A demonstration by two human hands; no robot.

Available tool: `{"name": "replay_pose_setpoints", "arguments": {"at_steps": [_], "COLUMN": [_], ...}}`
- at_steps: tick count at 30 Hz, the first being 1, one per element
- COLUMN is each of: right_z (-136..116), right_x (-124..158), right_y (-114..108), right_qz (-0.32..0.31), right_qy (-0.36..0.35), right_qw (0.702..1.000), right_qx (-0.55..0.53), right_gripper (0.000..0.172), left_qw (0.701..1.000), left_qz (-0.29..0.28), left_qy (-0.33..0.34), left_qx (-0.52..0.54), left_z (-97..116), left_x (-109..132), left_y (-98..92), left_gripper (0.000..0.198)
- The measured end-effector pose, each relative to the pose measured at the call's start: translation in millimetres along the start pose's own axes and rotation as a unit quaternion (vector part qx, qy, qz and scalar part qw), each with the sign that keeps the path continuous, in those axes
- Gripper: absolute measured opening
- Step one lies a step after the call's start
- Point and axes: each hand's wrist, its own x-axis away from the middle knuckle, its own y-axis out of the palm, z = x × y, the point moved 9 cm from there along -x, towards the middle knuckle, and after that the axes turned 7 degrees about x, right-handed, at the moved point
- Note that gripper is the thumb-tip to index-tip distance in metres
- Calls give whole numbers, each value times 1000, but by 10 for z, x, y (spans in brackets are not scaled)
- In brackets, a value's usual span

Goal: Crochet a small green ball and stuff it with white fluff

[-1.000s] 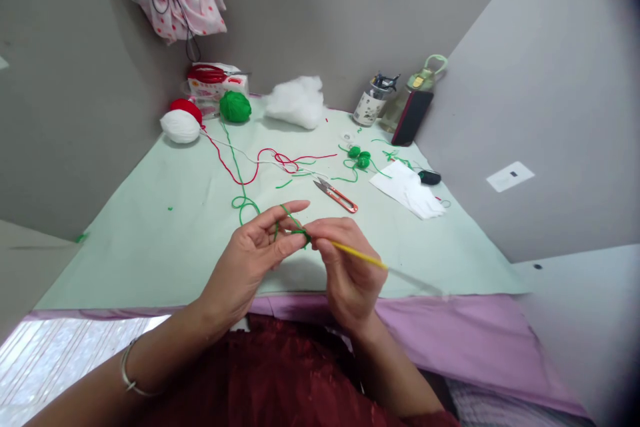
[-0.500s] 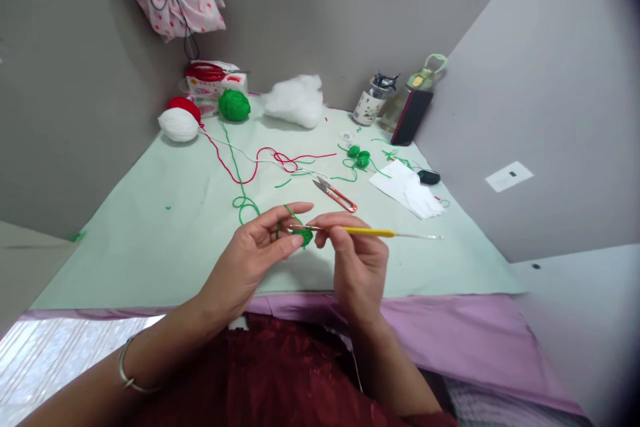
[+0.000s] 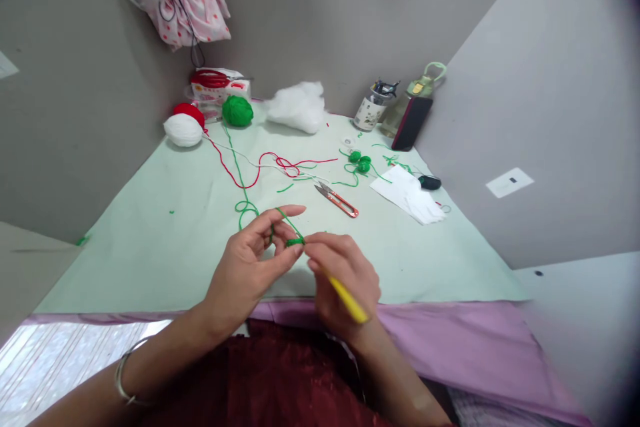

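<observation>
Between thumb and fingers, my left hand pinches a small green crochet piece. Green yarn runs over its raised index finger and round the lower fingers. My right hand grips a crochet hook by its yellow handle, which slants down toward the wrist. The right fingertips meet the crochet piece, and the hook's tip is hidden there. Past the hands lie thread snips with orange handles. From the green yarn ball a strand leads across the table to my left hand.
White and red yarn balls sit at the back left, stuffing at the back. Small green crocheted balls, white paper, a phone, a bottle and a pen cup are on the right.
The hook has swung from lying level, pointing right, to slanting down toward my right wrist. My right hand has turned and closed in on the crochet piece; the view has shifted slightly.
</observation>
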Motion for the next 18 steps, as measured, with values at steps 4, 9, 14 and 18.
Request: {"name": "replay_pose_setpoints", "arguments": {"at_steps": [4, 9, 14, 18], "right_z": [-16, 350, 314, 128], "right_x": [18, -43, -78, -20], "right_y": [-12, -53, 65, -10], "right_qz": [16, 70, 39, 40], "right_qy": [-12, 185, 189, 85], "right_qw": [999, 952, 952, 992], "right_qx": [26, -232, -238, -79], "right_gripper": [35, 24, 21, 31], "left_qw": [978, 960, 983, 985], "left_qz": [-46, -58, -63, -33], "left_qy": [-132, -176, -104, -102], "left_qx": [156, 209, 135, 135], "left_z": [-207, -202, -129, -155], "left_x": [0, -13, 2, -12], "left_y": [105, 130, 146, 111], "left_gripper": [47, 38, 35, 46]}}
